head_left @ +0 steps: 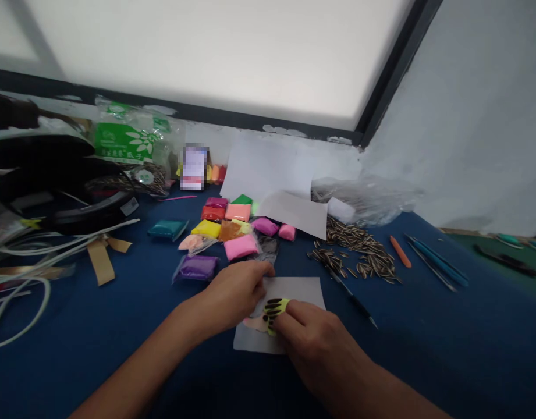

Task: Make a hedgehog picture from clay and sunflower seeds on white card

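A small sheet of white paper lies on the blue tabletop in front of me. On it is a shape of yellow clay with several dark sunflower seeds set in it, joined to a flat peach-coloured piece of clay. My right hand is closed in a pinch at the right side of the yellow clay; what its fingertips hold is hidden. At the paper's upper left, my left hand rests with fingers curled together, their tips mostly out of sight.
Coloured clay packets lie beyond my hands. To the right are a pile of sunflower seeds, a pen, an orange stick and blue tweezers. White cables and a seed bag are left.
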### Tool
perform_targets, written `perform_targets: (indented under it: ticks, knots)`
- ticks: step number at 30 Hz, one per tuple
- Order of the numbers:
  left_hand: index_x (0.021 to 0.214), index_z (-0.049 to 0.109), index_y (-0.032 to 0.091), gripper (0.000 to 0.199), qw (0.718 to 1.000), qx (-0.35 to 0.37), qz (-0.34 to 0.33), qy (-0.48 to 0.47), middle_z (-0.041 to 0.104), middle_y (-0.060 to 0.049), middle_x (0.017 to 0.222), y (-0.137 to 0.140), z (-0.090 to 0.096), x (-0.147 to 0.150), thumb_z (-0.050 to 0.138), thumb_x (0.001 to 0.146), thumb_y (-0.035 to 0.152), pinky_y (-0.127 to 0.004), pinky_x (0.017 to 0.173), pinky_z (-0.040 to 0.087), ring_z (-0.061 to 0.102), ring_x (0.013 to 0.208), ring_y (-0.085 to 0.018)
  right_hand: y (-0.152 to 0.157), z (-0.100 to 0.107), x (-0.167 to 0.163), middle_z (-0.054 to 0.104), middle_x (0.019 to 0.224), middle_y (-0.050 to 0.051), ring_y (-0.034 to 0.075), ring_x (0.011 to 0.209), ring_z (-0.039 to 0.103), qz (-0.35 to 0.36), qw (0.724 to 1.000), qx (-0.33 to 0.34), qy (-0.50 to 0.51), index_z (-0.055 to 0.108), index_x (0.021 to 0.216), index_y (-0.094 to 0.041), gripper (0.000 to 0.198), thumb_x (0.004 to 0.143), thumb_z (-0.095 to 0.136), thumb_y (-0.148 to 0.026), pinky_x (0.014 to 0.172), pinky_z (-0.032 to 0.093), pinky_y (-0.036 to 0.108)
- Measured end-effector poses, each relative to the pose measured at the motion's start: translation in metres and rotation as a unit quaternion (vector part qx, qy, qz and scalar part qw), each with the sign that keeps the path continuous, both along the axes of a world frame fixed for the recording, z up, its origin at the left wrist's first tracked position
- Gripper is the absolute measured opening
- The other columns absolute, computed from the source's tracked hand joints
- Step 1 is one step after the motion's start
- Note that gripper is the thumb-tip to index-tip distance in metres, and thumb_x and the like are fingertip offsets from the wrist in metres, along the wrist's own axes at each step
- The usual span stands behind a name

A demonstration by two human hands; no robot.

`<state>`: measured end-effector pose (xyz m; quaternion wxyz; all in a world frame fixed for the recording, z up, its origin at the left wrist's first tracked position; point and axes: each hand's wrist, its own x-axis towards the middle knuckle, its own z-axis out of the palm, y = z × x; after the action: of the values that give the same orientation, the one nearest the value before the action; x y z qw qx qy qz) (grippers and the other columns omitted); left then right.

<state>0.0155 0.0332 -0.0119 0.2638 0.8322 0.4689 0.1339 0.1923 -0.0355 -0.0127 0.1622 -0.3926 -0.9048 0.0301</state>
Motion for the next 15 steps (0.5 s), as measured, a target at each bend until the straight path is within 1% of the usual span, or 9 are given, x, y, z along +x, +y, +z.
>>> perform_targets:
  ticks: [4,9,11,13,15]
  knots:
    - [0.11,0.062,0.022,0.035,1.0,-0.005,0.0,0.001,0.069,-0.005,0.099,0.0,0.001,0.0,0.046,0.08,0.011,-0.027,0.069,0.045,0.063,0.086,-0.021,-0.001,0.003,0.001,0.059,0.072,0.002,0.015,0.061,0.051,-0.017,1.0,0.008,-0.021,0.057,0.077,-0.018,0.017,0.082,0.051,-0.003,0.052,0.03,0.026]
    - [0.111,0.061,0.022,0.036,1.0,0.002,-0.004,0.008,0.069,-0.006,0.099,0.001,-0.001,0.0,0.046,0.08,0.012,-0.028,0.068,0.044,0.063,0.089,-0.022,0.0,0.015,0.008,0.059,0.071,0.001,0.015,0.059,0.054,-0.046,0.999,0.022,-0.02,0.057,0.075,-0.019,0.014,0.087,0.052,-0.011,0.052,0.029,0.027]
    - [0.109,0.062,0.022,0.035,1.0,0.007,-0.004,0.007,0.069,-0.005,0.097,0.001,-0.001,0.0,0.046,0.08,0.012,-0.027,0.068,0.044,0.063,0.087,-0.021,0.008,0.021,0.014,0.06,0.072,0.001,0.015,0.061,0.056,-0.074,0.997,0.032,-0.021,0.058,0.077,-0.019,0.015,0.089,0.052,-0.014,0.054,0.031,0.028]
    - [0.108,0.062,0.022,0.034,1.0,0.002,0.001,0.013,0.069,-0.005,0.093,0.001,-0.001,0.0,0.047,0.08,0.012,-0.027,0.066,0.044,0.063,0.084,-0.021,0.019,0.024,0.023,0.061,0.074,0.002,0.016,0.064,0.058,-0.126,0.99,0.046,-0.029,0.059,0.079,-0.018,0.016,0.092,0.051,-0.016,0.056,0.034,0.027]
    - [0.109,0.063,0.022,0.035,1.0,-0.008,0.006,0.021,0.069,-0.004,0.09,0.001,0.001,0.001,0.048,0.08,0.012,-0.026,0.064,0.043,0.063,0.081,-0.02,0.033,0.023,0.032,0.064,0.079,0.004,0.018,0.071,0.061,-0.18,0.982,0.045,-0.044,0.062,0.084,-0.017,0.013,0.091,0.052,-0.015,0.059,0.037,0.027]
